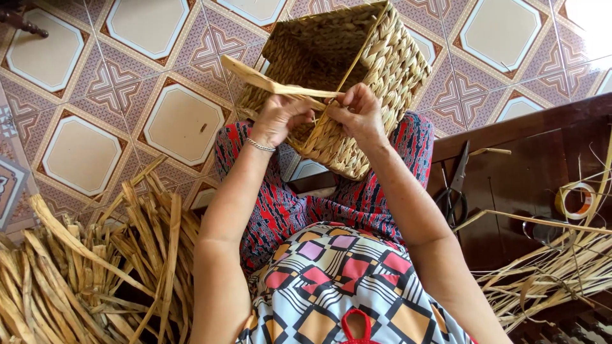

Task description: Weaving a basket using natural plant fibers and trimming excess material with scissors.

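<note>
Head view
Basket [376, 70]: woven of dry straw-coloured fibre, boxy, tilted on the person's knees with its open mouth turned up and away; rests against the lap, above the tiled floor [83, 95].
Strip [268, 83]: flat, pale, loose fibre strip, running from the basket rim out to the left.
Left hand [277, 118]: grip closed on the strip at the basket's near rim; bracelet [260, 146] on the wrist.
Right hand [360, 111]: grip pinched narrow on the rim edge, just beside the left hand.
Handling, basket: likely light, stiff in the walls but with some give; rough, not slippery; best held at the rim or a corner.
Handling, strip: likely thin, pliant, apt to crack if bent sharply; take it near the weave.
Nearby: heap of dry strips [76, 274] on the floor at left; scissors [454, 191] and tape roll [575, 200] on the dark bench [510, 159] at right.
Hidden: fingertips behind the rim; basket bottom and far side; bench cut off at the edge.
</note>
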